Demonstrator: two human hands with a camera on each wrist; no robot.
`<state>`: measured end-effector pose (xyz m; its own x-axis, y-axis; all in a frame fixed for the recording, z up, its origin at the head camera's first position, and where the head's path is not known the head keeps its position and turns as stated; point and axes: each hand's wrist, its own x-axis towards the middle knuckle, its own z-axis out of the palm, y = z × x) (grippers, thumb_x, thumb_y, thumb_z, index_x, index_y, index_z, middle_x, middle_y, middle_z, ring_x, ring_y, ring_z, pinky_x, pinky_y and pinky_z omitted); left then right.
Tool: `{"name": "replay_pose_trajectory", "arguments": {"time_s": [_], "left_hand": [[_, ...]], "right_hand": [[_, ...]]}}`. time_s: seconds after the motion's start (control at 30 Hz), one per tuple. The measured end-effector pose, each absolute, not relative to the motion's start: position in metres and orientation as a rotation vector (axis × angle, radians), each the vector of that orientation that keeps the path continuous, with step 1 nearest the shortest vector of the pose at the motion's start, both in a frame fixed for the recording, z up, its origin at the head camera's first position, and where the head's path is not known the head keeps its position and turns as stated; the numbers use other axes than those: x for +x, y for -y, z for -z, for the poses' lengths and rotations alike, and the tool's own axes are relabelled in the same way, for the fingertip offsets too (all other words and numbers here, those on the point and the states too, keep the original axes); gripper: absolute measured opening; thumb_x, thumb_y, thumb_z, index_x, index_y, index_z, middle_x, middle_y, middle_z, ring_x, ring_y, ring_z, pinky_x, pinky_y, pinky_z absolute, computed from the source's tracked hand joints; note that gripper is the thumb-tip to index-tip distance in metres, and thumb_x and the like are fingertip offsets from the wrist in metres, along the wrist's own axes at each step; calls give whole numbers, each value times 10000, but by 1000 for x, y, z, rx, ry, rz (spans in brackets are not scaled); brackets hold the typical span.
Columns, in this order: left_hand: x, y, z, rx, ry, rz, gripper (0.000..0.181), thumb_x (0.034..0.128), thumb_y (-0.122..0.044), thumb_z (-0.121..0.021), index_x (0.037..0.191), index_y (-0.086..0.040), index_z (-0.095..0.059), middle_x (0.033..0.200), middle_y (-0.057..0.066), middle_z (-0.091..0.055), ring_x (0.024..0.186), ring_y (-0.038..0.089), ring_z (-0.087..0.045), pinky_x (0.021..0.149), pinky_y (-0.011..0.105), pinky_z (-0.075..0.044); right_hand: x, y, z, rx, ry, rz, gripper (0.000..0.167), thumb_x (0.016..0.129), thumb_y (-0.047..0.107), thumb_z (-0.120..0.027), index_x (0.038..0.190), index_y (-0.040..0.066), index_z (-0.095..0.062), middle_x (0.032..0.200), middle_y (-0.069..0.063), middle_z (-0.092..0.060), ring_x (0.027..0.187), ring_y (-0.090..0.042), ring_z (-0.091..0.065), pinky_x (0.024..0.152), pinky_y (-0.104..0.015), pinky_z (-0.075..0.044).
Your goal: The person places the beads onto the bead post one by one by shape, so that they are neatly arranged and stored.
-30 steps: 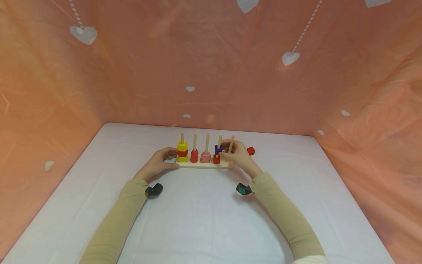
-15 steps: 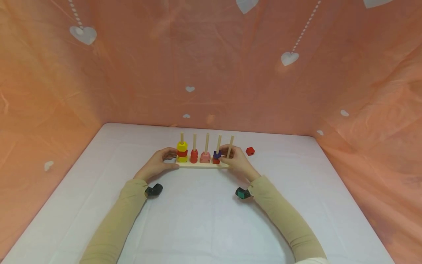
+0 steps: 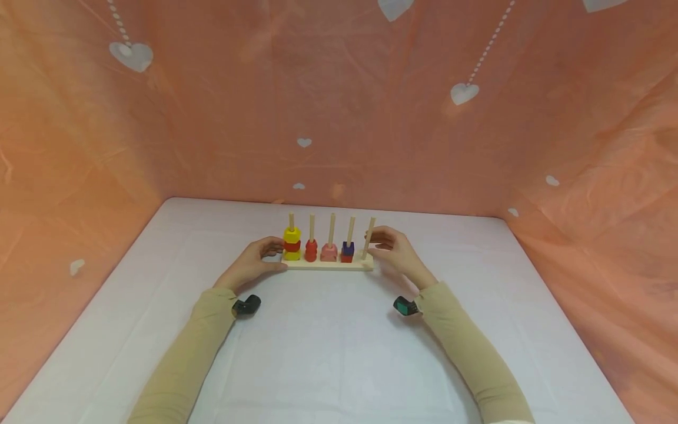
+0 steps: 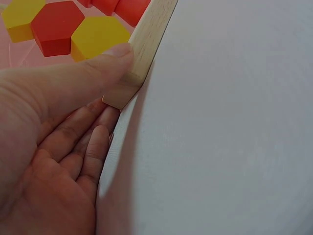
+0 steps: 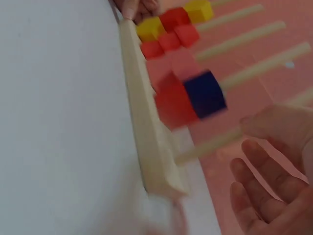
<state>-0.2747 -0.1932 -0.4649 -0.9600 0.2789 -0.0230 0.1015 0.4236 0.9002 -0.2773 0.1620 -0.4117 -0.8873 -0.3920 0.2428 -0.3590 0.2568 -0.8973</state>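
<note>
A wooden stacking board (image 3: 328, 266) with upright pegs stands on the table. My left hand (image 3: 256, 259) grips its left end; the left wrist view shows the thumb (image 4: 115, 56) on the board's edge and fingers behind. Yellow and red hexagonal blocks (image 3: 292, 246) fill the leftmost peg. Beside them are red rounded blocks (image 3: 311, 252), then pink blocks (image 3: 329, 253). On the fourth peg, a dark blue block (image 5: 205, 93) sits against a red block (image 5: 173, 103). My right hand (image 3: 399, 253), fingers loosely bent and holding nothing, is beside the bare rightmost peg (image 3: 369, 238).
A white cloth covers the table (image 3: 318, 353). An orange-pink curtain (image 3: 339, 118) with white hearts closes off the back and both sides. Dark wrist cameras (image 3: 247, 305) stick out from both sleeves.
The dark blue block has slid down its peg onto the red one, and my right hand has let go and moved right. The loose red block at right is now out of sight. My left hand stays put.
</note>
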Motion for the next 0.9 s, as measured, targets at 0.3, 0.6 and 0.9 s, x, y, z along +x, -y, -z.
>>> {"name": "replay_pose_trajectory", "arguments": {"time_s": [0.3,0.6,0.9], "left_hand": [[-276,193,467,369,-2522,-1546,663,790,-239,-799,1347,-67,-484,1319,114,-528,1233,309,-463,1064,483,-345],[-276,193,465,359,-2526,-1534,656,797,-216,-794,1349,-58,-477,1334,127,-518,1239,315,-462,1066,477,-344],[-275,193,465,358,-2509,-1548,661,795,-227,-796,1349,-66,-474,1333,121,-519,1238,309,-465,1065,473,-347]], "right_hand": [[-271,-195,399,-700,-2730,1637,384,822,-106,-668,1187,-131,-548,1157,-340,-569,1094,-475,-534,965,-565,-413],[-297,-227,433,-487,-2912,1506,404,848,1,-691,1223,-53,-553,1202,-199,-590,1148,-353,-523,1003,-491,-399],[-301,-231,438,-254,-2828,1539,445,842,53,-719,1244,-21,-545,1212,-184,-566,1140,-328,-514,948,-419,-469]]}}
